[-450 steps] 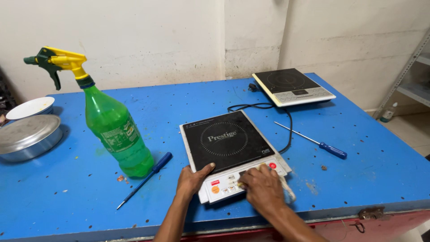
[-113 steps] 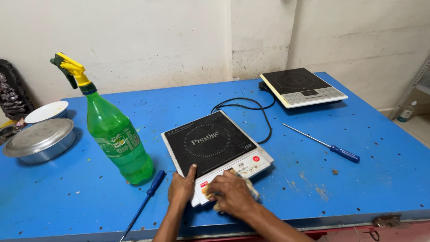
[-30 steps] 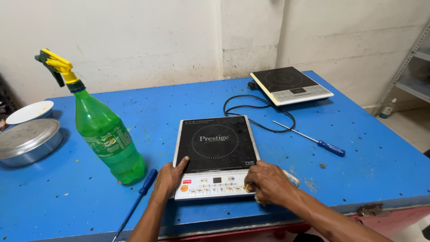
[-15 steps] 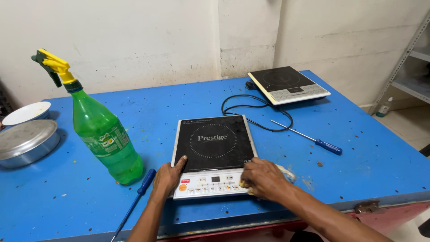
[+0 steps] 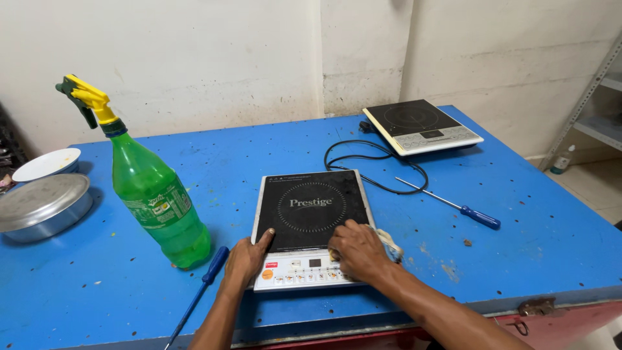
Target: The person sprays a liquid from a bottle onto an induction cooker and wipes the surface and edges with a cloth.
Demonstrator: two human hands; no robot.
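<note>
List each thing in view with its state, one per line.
Near cooktop: flat, display dark.
Left hand: steadying its corner.
Right hand: pressing a cloth on its panel.
Far cooktop: flat, untouched.
Spray bottle: upright, capped.
Screwdrivers: lying flat.
Steel container: lidded.

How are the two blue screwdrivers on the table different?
The left screwdriver lies by the green spray bottle, close to the left hand; the right screwdriver lies apart from both hands, near the black cord. The left one's tip points toward the person, the right one's away. Both have blue handles and lie flat.
</note>
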